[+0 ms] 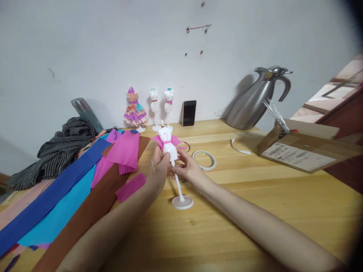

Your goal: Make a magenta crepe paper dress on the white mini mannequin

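Note:
A small white dress-form mannequin [170,152] on a round-based stand is tilted in front of me, its base toward me. My left hand [161,164] is closed around the lower torso, thumb in front. My right hand [188,168] has its fingers closed at the top of the stand's pole, just below the torso. A pink ribbon rings the mannequin's waist, and pink fabric [159,142] sticks out behind it on both sides. Part of the fingers is hidden behind the mannequin. Beside my left forearm lies a pink strip [131,187].
Fabric strips, including a blue one [56,189] and a brown one [85,211], cover the left side. Behind stand a dressed mannequin [135,109], two white ones, and a phone [189,113]. A tape roll [214,162], steel jug [251,102] and cardboard box [300,145] are at right.

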### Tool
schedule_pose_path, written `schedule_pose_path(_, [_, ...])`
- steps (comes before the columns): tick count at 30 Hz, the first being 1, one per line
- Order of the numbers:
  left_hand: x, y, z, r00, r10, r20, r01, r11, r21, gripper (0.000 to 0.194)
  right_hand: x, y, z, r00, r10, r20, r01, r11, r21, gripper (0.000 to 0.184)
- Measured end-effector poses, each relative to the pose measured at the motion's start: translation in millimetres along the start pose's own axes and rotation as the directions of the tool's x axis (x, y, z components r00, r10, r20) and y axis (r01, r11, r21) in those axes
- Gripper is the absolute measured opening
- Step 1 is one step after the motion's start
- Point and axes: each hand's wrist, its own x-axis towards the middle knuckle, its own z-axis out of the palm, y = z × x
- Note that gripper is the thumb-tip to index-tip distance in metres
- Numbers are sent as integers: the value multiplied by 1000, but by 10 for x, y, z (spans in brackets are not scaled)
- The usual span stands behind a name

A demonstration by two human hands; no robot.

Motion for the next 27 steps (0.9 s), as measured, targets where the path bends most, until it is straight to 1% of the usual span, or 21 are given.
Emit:
schedule_pose_path(3, [11,34,15,996,81,31,-82,997,6,47,38,-97,-104,995,21,99,-18,999,-32,61])
schedule_pose_path(4, [21,51,17,996,87,31,-87,996,1,45,58,-145,-166,991,30,129,-22,998,-64,55])
schedule_pose_path(5, [33,71,17,997,80,22,-80,997,-8,42,83,-195,-242,989,35,146,-18,993,-117,47])
schedule_pose_path(7, [63,120,9,998,58,-19,-58,997,-40,35,140,-287,-417,981,30,190,33,948,-316,33])
schedule_pose_path(8, [78,146,2,998,51,-40,-54,997,-59,34,167,-321,-506,977,21,213,80,889,-451,26])
schedule_pose_path(9, [93,172,-6,997,54,-62,-59,995,-77,34,190,-345,-585,967,26,252,131,800,-585,18])
schedule_pose_path(10, [106,195,-13,995,60,-82,-67,994,-91,35,205,-357,-650,947,80,312,177,681,-711,13])
schedule_pose_path(11, [115,215,-19,994,64,-93,-73,992,-100,37,211,-359,-693,914,143,380,245,553,-796,11])
schedule_pose_path(12, [122,231,-24,993,66,-97,-76,992,-105,37,209,-350,-713,883,191,428,317,429,-846,15])
schedule_pose_path(13, [125,243,-27,993,66,-94,-76,991,-107,38,198,-334,-710,866,222,449,373,313,-874,20])
schedule_pose_path(14, [127,252,-29,994,66,-90,-76,991,-107,37,181,-312,-687,859,234,456,411,218,-885,22])
schedule_pose_path(15, [126,257,-30,994,65,-84,-74,992,-107,37,160,-289,-651,860,231,454,432,144,-891,21])
schedule_pose_path(16, [126,261,-31,995,64,-77,-73,992,-107,37,138,-269,-607,865,227,448,439,93,-894,19])
schedule_pose_path(18, [124,266,-30,995,63,-78,-71,992,-107,38,105,-250,-530,860,235,453,452,59,-890,15])
schedule_pose_path(21, [120,276,-27,994,67,-84,-75,992,-102,38,118,-309,-531,861,212,463,450,111,-886,6])
schedule_pose_path(22, [117,277,-24,994,69,-84,-77,992,-100,38,146,-350,-577,874,186,449,429,136,-893,6])
schedule_pose_path(23, [114,277,-21,994,69,-84,-78,992,-99,38,183,-398,-648,902,148,406,388,139,-911,12])
schedule_pose_path(24, [111,275,-18,994,68,-83,-76,992,-98,38,230,-447,-742,934,117,338,321,145,-936,13])
schedule_pose_path(25, [108,268,-14,995,67,-79,-75,992,-97,38,281,-491,-856,977,56,205,197,120,-973,11])
schedule_pose_path(26, [106,258,-11,995,65,-73,-72,993,-95,37,334,-526,-985,1000,-14,25,26,87,-996,11])
schedule_pose_path(27, [104,244,-9,996,67,-66,-73,993,-93,35,385,-549,-1123,995,-59,-78,-74,62,-995,14])
